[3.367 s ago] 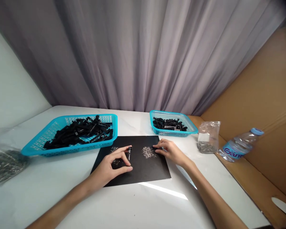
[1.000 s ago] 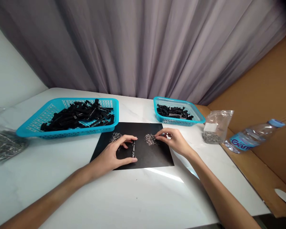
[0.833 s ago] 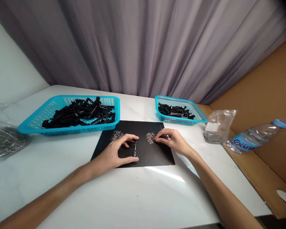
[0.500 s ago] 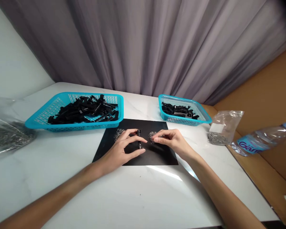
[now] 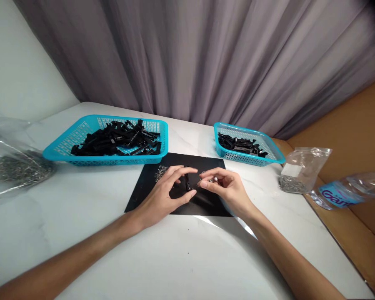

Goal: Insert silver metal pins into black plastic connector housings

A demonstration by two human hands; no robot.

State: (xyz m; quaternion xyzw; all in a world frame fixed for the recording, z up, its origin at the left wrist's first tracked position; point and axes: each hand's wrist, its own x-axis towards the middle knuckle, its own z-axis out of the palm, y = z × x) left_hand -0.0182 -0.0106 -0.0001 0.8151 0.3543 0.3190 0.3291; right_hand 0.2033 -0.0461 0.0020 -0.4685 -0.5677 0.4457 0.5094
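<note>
My left hand (image 5: 163, 196) holds a small, narrow black plastic part (image 5: 187, 181) between thumb and fingers, standing lengthwise over the black mat (image 5: 140, 196). Close by on the right, my right hand (image 5: 228, 186) has its thumb and fingertips pinched together, pointing toward the part. Whatever sits in that pinch is too small to make out. Beyond the left fingers lies a pile of tiny silver metal pieces (image 5: 161, 171). A second such pile is mostly hidden behind the right fingertips.
A large blue basket (image 5: 112, 160) of black parts stands at back left, and a smaller blue basket (image 5: 253, 159) of them at back right. Bags of metal pieces lie far left (image 5: 25, 168) and right (image 5: 291, 183). A water bottle (image 5: 340, 193) lies beside the right bag.
My right hand has lifted off the right metal pile and come nearer the black part. My left hand still holds the part, now tilted slightly. The whole view has shifted a little.
</note>
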